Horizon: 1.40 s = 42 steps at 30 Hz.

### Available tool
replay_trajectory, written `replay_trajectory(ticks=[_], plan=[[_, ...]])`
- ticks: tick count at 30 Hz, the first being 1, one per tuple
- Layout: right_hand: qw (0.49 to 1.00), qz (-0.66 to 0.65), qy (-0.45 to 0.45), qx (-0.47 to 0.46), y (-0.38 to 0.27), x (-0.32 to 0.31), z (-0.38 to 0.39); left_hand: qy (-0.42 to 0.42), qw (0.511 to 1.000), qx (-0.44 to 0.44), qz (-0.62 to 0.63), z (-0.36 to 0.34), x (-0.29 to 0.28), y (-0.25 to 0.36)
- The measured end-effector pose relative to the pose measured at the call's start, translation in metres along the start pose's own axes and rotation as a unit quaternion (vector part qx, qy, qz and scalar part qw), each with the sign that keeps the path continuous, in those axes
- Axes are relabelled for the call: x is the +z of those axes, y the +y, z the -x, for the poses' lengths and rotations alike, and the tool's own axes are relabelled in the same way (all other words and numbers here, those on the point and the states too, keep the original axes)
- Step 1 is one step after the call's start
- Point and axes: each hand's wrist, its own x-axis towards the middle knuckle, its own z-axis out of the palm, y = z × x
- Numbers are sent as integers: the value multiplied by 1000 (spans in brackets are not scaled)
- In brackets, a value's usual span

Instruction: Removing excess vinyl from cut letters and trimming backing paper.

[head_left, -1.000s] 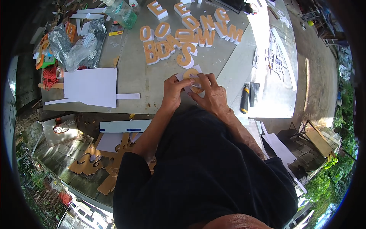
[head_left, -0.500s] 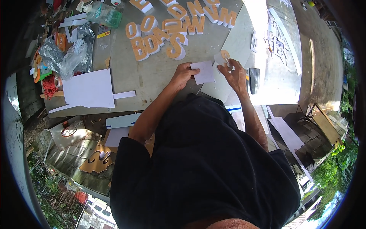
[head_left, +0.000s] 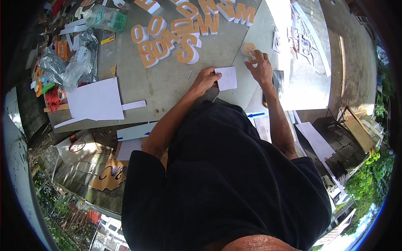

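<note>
My left hand (head_left: 205,80) is closed on a small square white sheet (head_left: 227,78), its thumb on top. Faint marks show on the sheet, which sits over the near edge of the table. To the right, my right hand (head_left: 261,69) has curled fingers on a small letter (head_left: 248,48) with a tan face and white sides. Its thumb and fingertips close around the near end of the letter, partly hiding it. Farther off, several block letters (head_left: 187,53) with tan faces and white sides stand grouped on the table.
The grey table (head_left: 146,92) carries a white sheet (head_left: 95,100), plastic bags (head_left: 77,67) and a bottle of green liquid (head_left: 109,19) at left. A dark flat piece (head_left: 278,81) lies beside my right wrist. White strips and cut pieces (head_left: 302,37) lie in sunlight at right.
My right hand has moved a little away from me and right with the small letter. The white sheet in my left hand has shifted slightly right. The view has shifted a little.
</note>
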Motion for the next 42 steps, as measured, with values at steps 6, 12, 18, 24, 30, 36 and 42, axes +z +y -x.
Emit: replay_trajectory(ticks=[6, 12, 18, 24, 30, 36, 42], plan=[[1000, 11, 4, 26, -5, -5, 5, 3, 1000, 17, -12, 6, -4, 1], [999, -18, 20, -21, -27, 2, -9, 5, 998, 26, -54, 6, -13, -8], [999, -5, -8, -44, -46, 9, -32, -72, 997, 34, 0, 9, 4, 3], [998, -54, 7, 29, -45, -13, -29, -11, 995, 96, -4, 12, -21, -12], [833, -499, -170, 169, -54, -32, 17, 104, 919, 148, -351, 42, -17, 22], [861, -381, -322, 96, -106, -31, 37, 58, 992, 105, -31, 64, -6, 57], [819, -510, -244, 98, -120, -56, -26, 298, 872, 322, -219, 58, -46, 18]])
